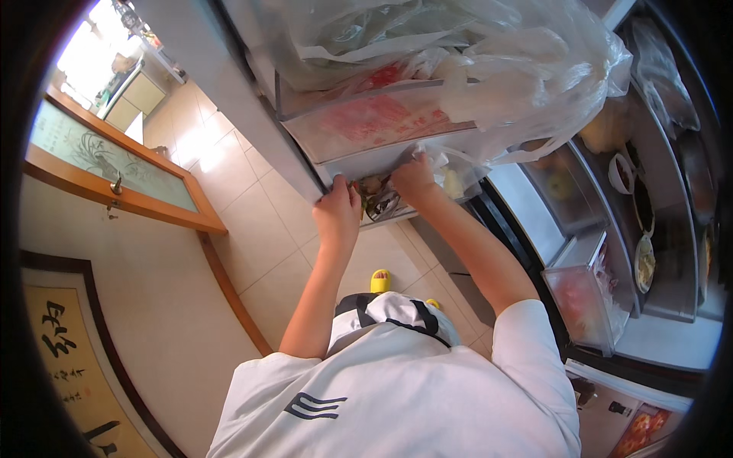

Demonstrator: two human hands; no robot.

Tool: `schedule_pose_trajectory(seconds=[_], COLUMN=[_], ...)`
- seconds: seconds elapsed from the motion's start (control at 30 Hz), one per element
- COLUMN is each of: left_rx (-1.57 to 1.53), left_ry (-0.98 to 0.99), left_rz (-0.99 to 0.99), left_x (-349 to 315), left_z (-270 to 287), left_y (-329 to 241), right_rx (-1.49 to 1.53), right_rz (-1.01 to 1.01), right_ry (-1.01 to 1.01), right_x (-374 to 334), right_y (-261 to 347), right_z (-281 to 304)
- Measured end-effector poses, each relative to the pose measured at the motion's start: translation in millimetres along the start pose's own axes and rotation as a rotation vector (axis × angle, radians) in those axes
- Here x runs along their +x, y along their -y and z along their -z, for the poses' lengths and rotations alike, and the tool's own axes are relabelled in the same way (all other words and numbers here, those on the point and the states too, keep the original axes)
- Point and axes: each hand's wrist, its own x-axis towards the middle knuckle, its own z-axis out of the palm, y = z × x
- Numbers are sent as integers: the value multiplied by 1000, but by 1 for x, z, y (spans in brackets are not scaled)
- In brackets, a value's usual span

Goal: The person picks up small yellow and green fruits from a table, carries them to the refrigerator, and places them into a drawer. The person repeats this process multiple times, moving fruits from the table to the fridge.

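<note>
The bag (542, 84) is crinkled, glossy plastic. The floor (279, 210) is smooth, shiny tile; the shirt (443, 389), matt cloth.

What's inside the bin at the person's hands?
In the bin, small mixed items show between left hand and right hand, pale plastic farther right. Anything beneath them or behind the hands is covered.

White short-sleeved shirt (435, 389), dark stripes (315, 407), yellow slippers (379, 286)
</note>
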Motion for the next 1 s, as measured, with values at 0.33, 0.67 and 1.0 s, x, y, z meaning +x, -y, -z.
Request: schedule_pose_trajectory(seconds=[0.33,0.67,1.0], left_rx=[-8,-154,-158], left_ry=[-49,-81,-3], left_rz=[-38,-47,6], left_x=[-9,-4,-6], left_z=[-4,-4,-10], left_y=[9,6,5], right_rx=[-121,24,-81], right_rz=[108,115,35], right_ry=[-243,-59,-192], right_x=[-44,-42,-1], right_y=[-25,3,50], right_z=[66,96,57])
